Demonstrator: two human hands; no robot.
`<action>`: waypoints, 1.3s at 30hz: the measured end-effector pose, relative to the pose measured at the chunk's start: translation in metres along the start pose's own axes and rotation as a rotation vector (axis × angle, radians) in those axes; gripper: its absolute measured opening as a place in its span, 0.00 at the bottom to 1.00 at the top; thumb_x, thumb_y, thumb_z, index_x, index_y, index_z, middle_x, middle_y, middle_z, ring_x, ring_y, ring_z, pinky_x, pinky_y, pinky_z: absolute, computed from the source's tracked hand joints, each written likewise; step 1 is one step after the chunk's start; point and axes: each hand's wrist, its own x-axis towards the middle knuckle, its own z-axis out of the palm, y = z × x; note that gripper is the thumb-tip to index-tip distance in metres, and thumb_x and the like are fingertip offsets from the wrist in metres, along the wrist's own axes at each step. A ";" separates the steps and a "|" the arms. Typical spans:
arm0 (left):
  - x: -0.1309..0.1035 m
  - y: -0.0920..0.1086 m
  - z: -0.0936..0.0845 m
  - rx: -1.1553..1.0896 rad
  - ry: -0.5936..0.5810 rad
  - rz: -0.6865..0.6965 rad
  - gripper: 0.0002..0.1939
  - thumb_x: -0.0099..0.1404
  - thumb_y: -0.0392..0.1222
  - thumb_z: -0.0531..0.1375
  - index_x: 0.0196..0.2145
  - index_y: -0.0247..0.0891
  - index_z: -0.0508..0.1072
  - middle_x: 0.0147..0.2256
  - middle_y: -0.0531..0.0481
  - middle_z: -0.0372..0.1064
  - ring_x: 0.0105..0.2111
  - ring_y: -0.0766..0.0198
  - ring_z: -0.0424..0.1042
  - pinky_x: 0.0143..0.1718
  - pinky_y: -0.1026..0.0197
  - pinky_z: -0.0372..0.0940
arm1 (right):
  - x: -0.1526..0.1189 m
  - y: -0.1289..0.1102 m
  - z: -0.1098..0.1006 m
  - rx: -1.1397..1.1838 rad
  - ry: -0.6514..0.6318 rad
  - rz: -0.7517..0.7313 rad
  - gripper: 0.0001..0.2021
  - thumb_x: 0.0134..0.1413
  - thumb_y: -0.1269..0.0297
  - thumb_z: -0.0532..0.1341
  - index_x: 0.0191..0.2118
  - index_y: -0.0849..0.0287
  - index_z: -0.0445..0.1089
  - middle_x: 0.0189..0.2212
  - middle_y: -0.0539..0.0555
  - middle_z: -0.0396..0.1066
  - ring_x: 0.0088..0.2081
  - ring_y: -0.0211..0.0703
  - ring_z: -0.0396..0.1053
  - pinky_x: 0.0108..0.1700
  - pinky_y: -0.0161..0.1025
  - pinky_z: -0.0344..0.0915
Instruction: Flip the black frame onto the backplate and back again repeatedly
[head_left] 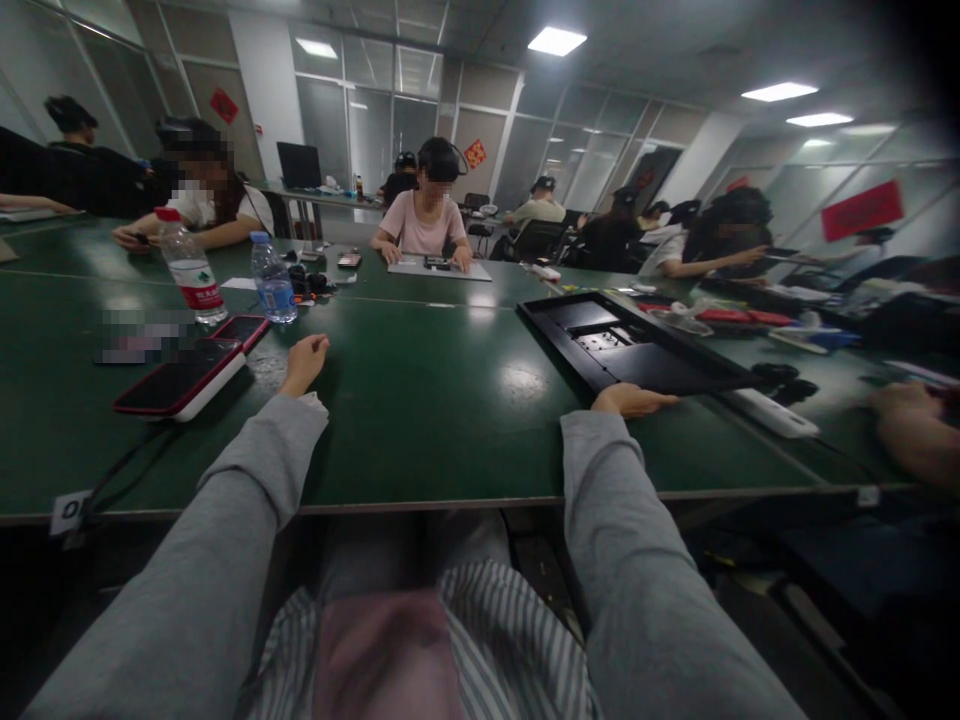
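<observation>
The left hand (304, 362) rests on the green worktop (420, 400), fingers loosely curled, holding nothing. It lies just beside a phone (180, 385) in a red-and-white case, with a second phone (241, 329) in a red case just beyond that. Behind the phones stand two water bottles: a red-capped bottle (191, 268) and a smaller blue-capped bottle (272, 279).

The right hand (632, 400) lies flat, fingers stretched, touching the near edge of a black tray (637, 345) that sits on the worktop to the right of centre, angled away from the person. Whether the fingers grip the edge or only press on it cannot be told. Just right of the tray lies a white bar (772, 412).

Both arms wear grey sleeves. Another person's hand (904, 405) rests at the far right. Other people sit across the worktop, one in a pink shirt (425, 228) with a grey mat (439, 267) in front.
</observation>
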 end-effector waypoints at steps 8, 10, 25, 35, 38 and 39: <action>-0.003 0.004 -0.002 0.009 -0.005 -0.002 0.21 0.73 0.42 0.57 0.56 0.33 0.82 0.57 0.36 0.80 0.57 0.48 0.78 0.63 0.50 0.68 | -0.002 -0.007 -0.011 -0.071 -0.015 -0.033 0.39 0.59 0.74 0.43 0.77 0.71 0.40 0.74 0.87 0.29 0.80 0.74 0.33 0.75 0.76 0.36; -0.004 0.006 -0.003 -0.004 -0.002 -0.003 0.21 0.72 0.42 0.57 0.56 0.34 0.83 0.56 0.37 0.81 0.56 0.48 0.78 0.63 0.50 0.68 | -0.004 -0.009 -0.009 -0.057 0.071 -0.077 0.41 0.57 0.75 0.44 0.77 0.72 0.45 0.73 0.85 0.38 0.79 0.72 0.38 0.75 0.73 0.41; -0.007 0.012 -0.006 -0.004 -0.013 0.000 0.21 0.74 0.41 0.57 0.58 0.32 0.81 0.58 0.35 0.79 0.58 0.47 0.77 0.64 0.50 0.67 | -0.075 -0.045 -0.009 -0.037 -0.133 -0.994 0.33 0.68 0.66 0.49 0.77 0.60 0.54 0.67 0.72 0.59 0.71 0.66 0.58 0.72 0.72 0.53; -0.003 0.011 -0.003 -0.125 0.075 0.049 0.23 0.78 0.47 0.57 0.63 0.32 0.76 0.58 0.35 0.78 0.55 0.51 0.78 0.62 0.52 0.68 | -0.072 -0.038 0.022 0.181 -0.311 -1.078 0.33 0.73 0.56 0.45 0.77 0.60 0.57 0.59 0.69 0.73 0.61 0.61 0.73 0.66 0.64 0.68; -0.003 0.014 -0.002 -0.154 0.091 0.025 0.29 0.76 0.50 0.61 0.68 0.31 0.70 0.60 0.33 0.76 0.53 0.52 0.79 0.60 0.53 0.69 | -0.066 -0.030 0.036 0.138 -0.475 -1.044 0.33 0.71 0.56 0.48 0.77 0.62 0.58 0.49 0.64 0.80 0.50 0.58 0.78 0.62 0.60 0.72; -0.004 0.016 -0.002 -0.144 0.083 0.008 0.29 0.76 0.50 0.62 0.68 0.32 0.70 0.60 0.33 0.75 0.53 0.52 0.80 0.60 0.53 0.69 | -0.065 -0.027 0.040 0.096 -0.535 -1.027 0.33 0.70 0.57 0.49 0.76 0.63 0.59 0.48 0.64 0.81 0.48 0.57 0.79 0.61 0.59 0.72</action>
